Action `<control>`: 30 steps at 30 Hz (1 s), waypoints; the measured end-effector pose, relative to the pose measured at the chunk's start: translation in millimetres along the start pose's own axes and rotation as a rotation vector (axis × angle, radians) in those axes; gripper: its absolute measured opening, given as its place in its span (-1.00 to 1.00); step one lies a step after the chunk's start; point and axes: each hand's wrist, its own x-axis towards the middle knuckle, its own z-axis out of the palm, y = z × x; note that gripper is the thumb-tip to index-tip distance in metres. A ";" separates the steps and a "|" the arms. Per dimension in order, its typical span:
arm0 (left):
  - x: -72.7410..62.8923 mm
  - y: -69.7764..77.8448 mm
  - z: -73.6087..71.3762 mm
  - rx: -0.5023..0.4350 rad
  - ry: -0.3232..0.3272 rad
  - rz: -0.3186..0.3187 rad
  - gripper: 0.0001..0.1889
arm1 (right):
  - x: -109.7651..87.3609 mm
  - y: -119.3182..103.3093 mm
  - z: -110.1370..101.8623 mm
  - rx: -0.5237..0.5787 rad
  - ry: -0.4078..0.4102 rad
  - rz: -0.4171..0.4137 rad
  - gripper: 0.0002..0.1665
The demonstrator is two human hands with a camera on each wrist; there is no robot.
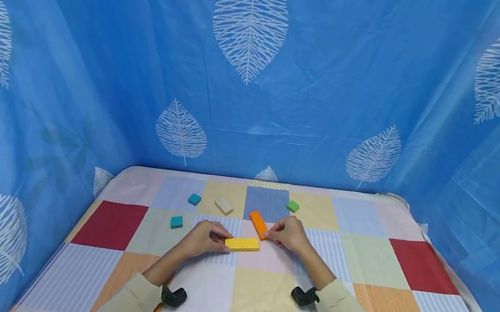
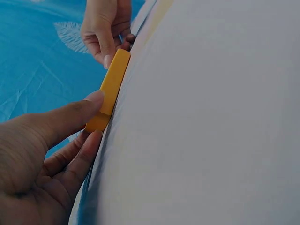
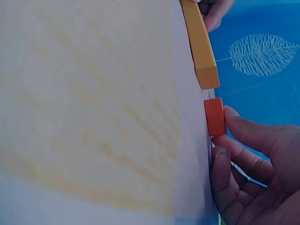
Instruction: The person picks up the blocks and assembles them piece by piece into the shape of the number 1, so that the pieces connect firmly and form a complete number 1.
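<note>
"On the patchwork cloth (image 1: 265,305), near its middle, what do the hands have hold of?"

"2 blocks. The left hand (image 1: 205,238) pinches the left end of the yellow block (image 1: 245,244) between thumb and fingers, nearly closed, with just the block's thickness between them."

"And the right hand (image 1: 289,233)?"

"Closed about as far, thumb and fingertips on the near end of the orange block (image 1: 258,224). That block lies at a slant, its far end towards the left."

"Do the 2 blocks touch?"

"The right wrist view shows a narrow gap: the orange block's near end sits just beside the yellow block's right end."

"Is the yellow block flat on the cloth or slightly raised?"

"I can't tell."

"What else lies about?"

"4 smaller blocks. A teal block (image 1: 176,221) is left of the hands, with a blue block (image 1: 194,199) farther back. A beige block (image 1: 224,205) lies right of that, and a green block (image 1: 293,206) beyond the right hand."

"And behind?"

"A blue sheet (image 1: 317,80) printed with white leaves."
</note>
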 end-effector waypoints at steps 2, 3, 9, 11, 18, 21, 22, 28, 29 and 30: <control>-0.8 1.6 0.1 -0.003 -0.007 0.005 -0.72 | 0.6 0.2 -0.1 0.011 -0.005 -0.014 -0.83; -1.1 2.4 0.2 -0.006 -0.011 0.005 -0.72 | 1.4 0.5 -0.3 0.023 -0.008 -0.026 -0.84; -1.8 4.6 1.0 -0.006 -0.031 -0.008 -0.72 | 13.9 4.8 0.3 0.100 -0.042 -0.108 -0.68; -1.8 4.7 1.7 -0.012 -0.037 0.012 -0.71 | 20.1 5.7 0.5 0.108 -0.061 -0.127 -0.59; -0.4 3.3 5.7 -0.035 -0.050 0.062 -0.70 | 37.9 5.3 -1.0 0.105 -0.154 -0.160 -0.43; 0.7 2.8 6.7 -0.034 -0.051 0.054 -0.71 | 42.4 4.4 -1.4 0.119 -0.201 -0.164 -0.37; 0.9 3.1 6.5 -0.033 -0.052 0.050 -0.71 | 43.3 3.9 -1.5 0.122 -0.214 -0.162 -0.35; 2.1 4.7 5.0 -0.009 -0.075 0.060 -0.70 | 45.6 -0.7 -1.7 0.130 -0.287 -0.179 -0.30; 2.4 4.5 4.9 -0.006 -0.078 0.064 -0.70 | 45.9 -0.9 -1.2 0.133 -0.297 -0.181 -0.31; 2.6 4.5 4.8 -0.005 -0.080 0.067 -0.71 | 46.2 -1.0 -0.7 0.136 -0.303 -0.183 -0.32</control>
